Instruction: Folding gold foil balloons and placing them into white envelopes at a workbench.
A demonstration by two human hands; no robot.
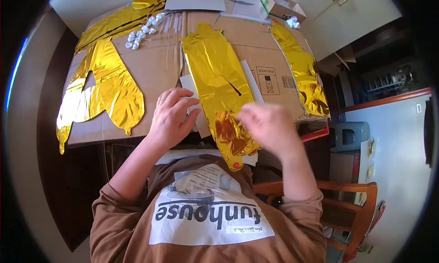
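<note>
A flat gold foil balloon [215, 66] lies in front of me, its near end reaching past the table edge towards my shirt. A small red mark shows at that end. White sheets stick out from under it. My left hand [170, 113] is at the balloon's left edge, fingers bent and apart from the thumb, with nothing in them. Over its right side, near the crumpled lower part, is my right hand [270, 126]. Motion blurs its bent fingers, so whether they grip the foil cannot be made out.
Cardboard [160, 84] covers the table. On the left lies a gold A-shaped balloon [121, 96], with more gold foil [119, 27] behind. A long gold balloon [299, 66] lies right. Small white pieces [136, 38], white sheets [194, 0] and an open box [281, 6] sit farther back. A wooden chair [347, 187] stands right.
</note>
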